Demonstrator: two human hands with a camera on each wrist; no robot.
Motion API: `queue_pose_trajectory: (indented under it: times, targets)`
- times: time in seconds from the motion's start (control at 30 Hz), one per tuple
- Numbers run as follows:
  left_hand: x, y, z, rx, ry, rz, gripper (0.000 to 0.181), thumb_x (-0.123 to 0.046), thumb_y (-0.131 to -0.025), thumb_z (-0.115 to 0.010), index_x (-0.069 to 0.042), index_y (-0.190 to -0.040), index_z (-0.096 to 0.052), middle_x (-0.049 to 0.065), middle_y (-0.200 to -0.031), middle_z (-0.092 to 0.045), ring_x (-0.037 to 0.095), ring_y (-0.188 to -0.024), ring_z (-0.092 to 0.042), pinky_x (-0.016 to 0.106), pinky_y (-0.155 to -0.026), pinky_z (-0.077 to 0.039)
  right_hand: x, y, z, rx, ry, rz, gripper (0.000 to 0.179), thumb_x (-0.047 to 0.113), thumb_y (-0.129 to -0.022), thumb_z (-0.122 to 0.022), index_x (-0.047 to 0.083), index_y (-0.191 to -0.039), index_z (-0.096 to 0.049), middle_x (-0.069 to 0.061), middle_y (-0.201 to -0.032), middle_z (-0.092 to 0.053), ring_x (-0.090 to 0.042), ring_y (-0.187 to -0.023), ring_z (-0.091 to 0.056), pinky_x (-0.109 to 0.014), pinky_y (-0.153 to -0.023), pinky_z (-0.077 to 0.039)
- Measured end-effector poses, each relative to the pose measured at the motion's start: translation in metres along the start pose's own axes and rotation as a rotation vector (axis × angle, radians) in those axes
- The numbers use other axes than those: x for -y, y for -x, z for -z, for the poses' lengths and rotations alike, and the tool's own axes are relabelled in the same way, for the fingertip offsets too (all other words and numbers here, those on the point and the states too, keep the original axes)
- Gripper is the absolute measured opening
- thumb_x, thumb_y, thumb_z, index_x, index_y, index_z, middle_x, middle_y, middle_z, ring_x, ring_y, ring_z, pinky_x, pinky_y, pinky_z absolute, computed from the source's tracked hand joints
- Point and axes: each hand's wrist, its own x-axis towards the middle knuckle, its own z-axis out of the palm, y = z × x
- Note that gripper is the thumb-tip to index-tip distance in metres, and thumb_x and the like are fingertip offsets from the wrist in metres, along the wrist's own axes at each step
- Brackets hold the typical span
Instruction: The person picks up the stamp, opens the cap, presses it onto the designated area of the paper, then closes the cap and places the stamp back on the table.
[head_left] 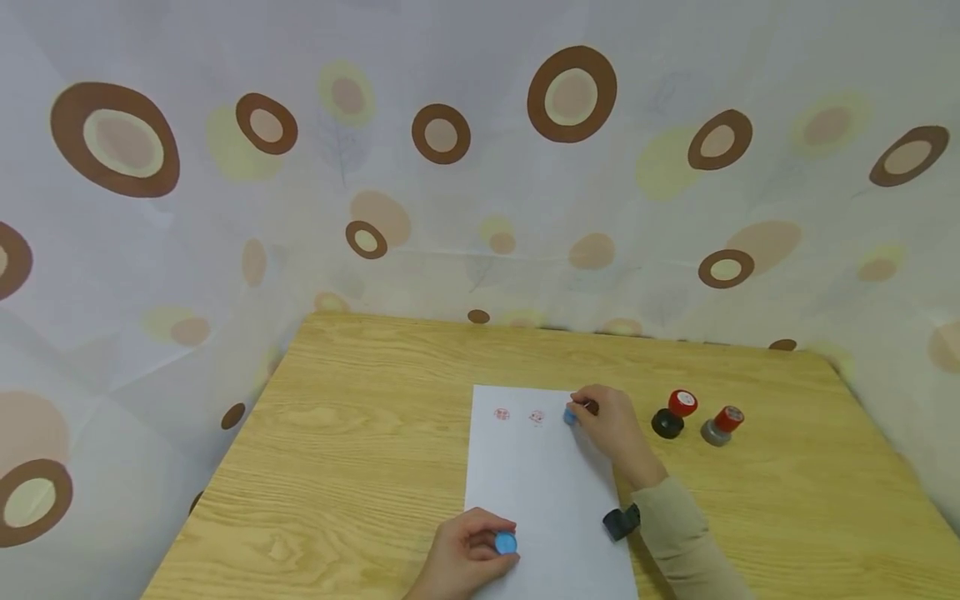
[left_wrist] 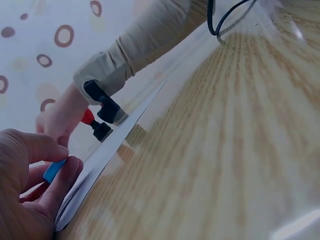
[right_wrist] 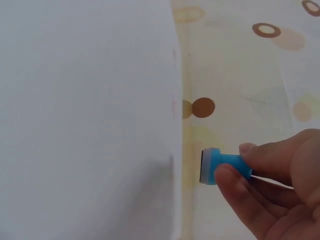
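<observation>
A white sheet of paper (head_left: 543,492) lies on the wooden table, bearing two red stamp prints (head_left: 502,414) near its far edge. Over the sheet's far right corner, my right hand (head_left: 606,421) pinches a small blue stamp (right_wrist: 232,166) by its handle. The stamp's dark face points toward the paper, with a small gap between them in the right wrist view. My left hand (head_left: 468,557), at the sheet's near left, holds a round blue cap (head_left: 506,542) between thumb and fingers; the left wrist view shows the cap (left_wrist: 54,171) edge-on.
To the right of the paper stand a red-and-black stamp (head_left: 675,414) and a red-and-grey stamp (head_left: 722,426). A black camera (head_left: 622,522) sits at the right wrist. Patterned cloth (head_left: 480,167) hangs behind the table (head_left: 360,433).
</observation>
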Motion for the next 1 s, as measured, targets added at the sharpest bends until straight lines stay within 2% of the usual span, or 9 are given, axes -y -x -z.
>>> queue_pose_trajectory:
  times: [0.13, 0.3, 0.43, 0.53, 0.63, 0.73, 0.8, 0.9, 1.0]
  targets:
    - [-0.002, 0.001, -0.001, -0.003, 0.006, -0.002, 0.039, 0.006, -0.080, -0.077, 0.013, -0.115, -0.063, 0.032, -0.106, -0.065, 0.007, -0.084, -0.067, 0.022, -0.075, -0.057, 0.014, 0.006, 0.007, -0.031, -0.060, 0.014, 0.016, 0.002, -0.088, -0.073, -0.005, -0.103, -0.072, -0.011, -0.087, -0.070, -0.014, -0.066, -0.059, -0.022, -0.058, -0.051]
    - [-0.005, 0.001, -0.003, -0.032, -0.004, -0.006, 0.045, 0.003, -0.081, -0.078, 0.010, -0.121, -0.059, 0.028, -0.108, -0.066, 0.008, -0.084, -0.068, 0.023, -0.074, -0.057, 0.044, 0.020, 0.024, -0.092, -0.112, 0.050, 0.017, 0.003, -0.087, -0.074, -0.004, -0.104, -0.072, -0.010, -0.086, -0.070, -0.012, -0.064, -0.062, -0.021, -0.058, -0.053]
    - [-0.007, 0.002, -0.005, -0.031, -0.038, -0.057, 0.045, 0.002, -0.082, -0.077, 0.011, -0.121, -0.057, 0.027, -0.107, -0.066, 0.010, -0.082, -0.070, 0.030, -0.071, -0.059, 0.068, 0.037, 0.037, -0.139, -0.194, 0.071, 0.015, 0.000, -0.086, -0.075, -0.002, -0.101, -0.074, -0.006, -0.081, -0.071, -0.012, -0.061, -0.063, -0.022, -0.058, -0.054]
    - [-0.009, 0.002, -0.005, 0.002, -0.081, -0.179, 0.043, 0.003, -0.085, -0.074, 0.011, -0.122, -0.056, 0.029, -0.105, -0.066, 0.014, -0.080, -0.071, 0.036, -0.068, -0.060, 0.083, 0.052, 0.044, -0.169, -0.263, 0.094, 0.014, -0.001, -0.084, -0.076, 0.000, -0.099, -0.075, -0.004, -0.081, -0.072, -0.010, -0.060, -0.065, -0.022, -0.058, -0.056]
    - [-0.016, -0.002, -0.007, 0.028, -0.145, -0.361, 0.046, 0.007, -0.085, -0.073, 0.006, -0.126, -0.054, 0.029, -0.103, -0.067, 0.018, -0.078, -0.072, 0.036, -0.063, -0.060, 0.096, 0.063, 0.051, -0.189, -0.328, 0.144, 0.014, -0.002, -0.083, -0.077, 0.001, -0.097, -0.075, -0.005, -0.081, -0.072, -0.009, -0.058, -0.066, -0.024, -0.057, -0.057]
    - [-0.036, -0.011, -0.011, 0.027, -0.216, -0.525, 0.050, 0.017, -0.080, -0.071, 0.005, -0.126, -0.054, 0.026, -0.098, -0.069, 0.023, -0.075, -0.072, 0.033, -0.059, -0.059, 0.107, 0.071, 0.056, -0.192, -0.387, 0.190, 0.014, -0.004, -0.083, -0.076, 0.002, -0.096, -0.075, -0.006, -0.081, -0.072, -0.010, -0.058, -0.066, -0.026, -0.055, -0.057]
    - [-0.055, -0.016, -0.013, 0.024, -0.259, -0.601, 0.052, 0.022, -0.077, -0.070, 0.007, -0.124, -0.054, 0.025, -0.095, -0.069, 0.025, -0.072, -0.072, 0.031, -0.058, -0.059, 0.113, 0.075, 0.059, -0.192, -0.420, 0.207, 0.015, -0.005, -0.083, -0.076, 0.003, -0.096, -0.075, -0.007, -0.082, -0.072, -0.011, -0.058, -0.067, -0.027, -0.055, -0.057]
    - [-0.083, -0.023, -0.018, 0.021, -0.297, -0.662, 0.052, 0.025, -0.073, -0.070, 0.009, -0.120, -0.054, 0.024, -0.091, -0.069, 0.025, -0.069, -0.071, 0.029, -0.058, -0.059, 0.120, 0.080, 0.061, -0.193, -0.463, 0.235, 0.019, -0.009, -0.082, -0.075, 0.003, -0.097, -0.075, -0.008, -0.083, -0.072, -0.012, -0.058, -0.066, -0.028, -0.054, -0.057]
    - [-0.096, -0.029, -0.019, 0.025, -0.343, -0.731, 0.055, 0.025, -0.069, -0.072, 0.009, -0.119, -0.054, 0.022, -0.089, -0.069, 0.022, -0.067, -0.070, 0.026, -0.059, -0.058, 0.124, 0.085, 0.061, -0.190, -0.514, 0.283, 0.023, -0.014, -0.081, -0.073, 0.001, -0.098, -0.075, -0.012, -0.083, -0.071, -0.014, -0.058, -0.066, -0.028, -0.053, -0.057]
